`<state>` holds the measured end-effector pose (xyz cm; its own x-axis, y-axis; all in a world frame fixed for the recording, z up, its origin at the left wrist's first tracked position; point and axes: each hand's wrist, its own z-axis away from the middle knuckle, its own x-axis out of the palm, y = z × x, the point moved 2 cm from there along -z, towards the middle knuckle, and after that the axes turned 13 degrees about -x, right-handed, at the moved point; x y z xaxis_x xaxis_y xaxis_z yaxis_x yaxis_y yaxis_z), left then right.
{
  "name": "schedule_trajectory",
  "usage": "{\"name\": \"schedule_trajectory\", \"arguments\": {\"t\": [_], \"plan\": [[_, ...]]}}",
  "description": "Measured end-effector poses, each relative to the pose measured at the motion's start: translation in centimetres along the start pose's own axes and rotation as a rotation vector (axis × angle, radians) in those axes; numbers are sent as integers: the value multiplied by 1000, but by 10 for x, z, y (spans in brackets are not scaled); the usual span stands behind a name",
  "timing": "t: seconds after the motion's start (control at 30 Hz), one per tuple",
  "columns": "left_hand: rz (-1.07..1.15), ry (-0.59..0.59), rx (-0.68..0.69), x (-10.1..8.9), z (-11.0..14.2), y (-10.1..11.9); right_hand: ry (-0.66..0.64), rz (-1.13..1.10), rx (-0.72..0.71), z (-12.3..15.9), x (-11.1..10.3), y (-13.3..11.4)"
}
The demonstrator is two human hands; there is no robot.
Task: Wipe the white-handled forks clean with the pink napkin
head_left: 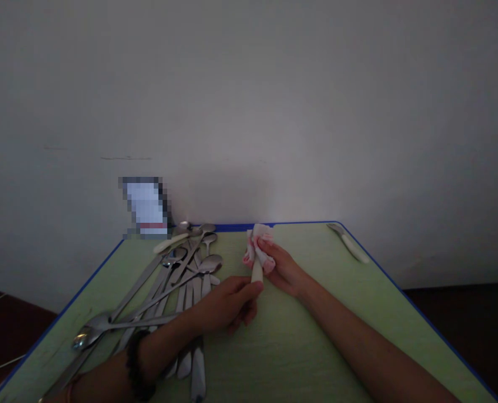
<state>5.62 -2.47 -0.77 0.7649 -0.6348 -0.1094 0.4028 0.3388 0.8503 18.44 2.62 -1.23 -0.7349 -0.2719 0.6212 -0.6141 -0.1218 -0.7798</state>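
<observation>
Over the middle of the table, my left hand (229, 302) is closed on the end of a cream-handled piece of cutlery (257, 273). Its upper part is wrapped in a pink and white cloth (263, 230), so its kind cannot be seen. My right hand (285, 270) pinches the cloth around it from the right side. Left of my hands lies a loose pile of metal spoons (210, 263) and other long cutlery, partly covered by my left forearm. At the far right rests a fork (349, 246) with a cream handle, apart from the pile.
The light green table (316, 336) has a blue edge and stands against a grey-white wall (299, 112). A blurred-out device with a lit screen (145, 204) leans at the back left corner. Cutlery crosses the table's left side in several layers.
</observation>
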Motion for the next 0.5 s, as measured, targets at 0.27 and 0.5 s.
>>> {"name": "schedule_trajectory", "arguments": {"t": [0.27, 0.5], "plan": [[-6, 9, 0, 0, -1, -1, -17, 11, -11, 0, -1, 0], [8, -7, 12, 0, -1, -1, -12, 13, -7, 0, 0, 0]]}}
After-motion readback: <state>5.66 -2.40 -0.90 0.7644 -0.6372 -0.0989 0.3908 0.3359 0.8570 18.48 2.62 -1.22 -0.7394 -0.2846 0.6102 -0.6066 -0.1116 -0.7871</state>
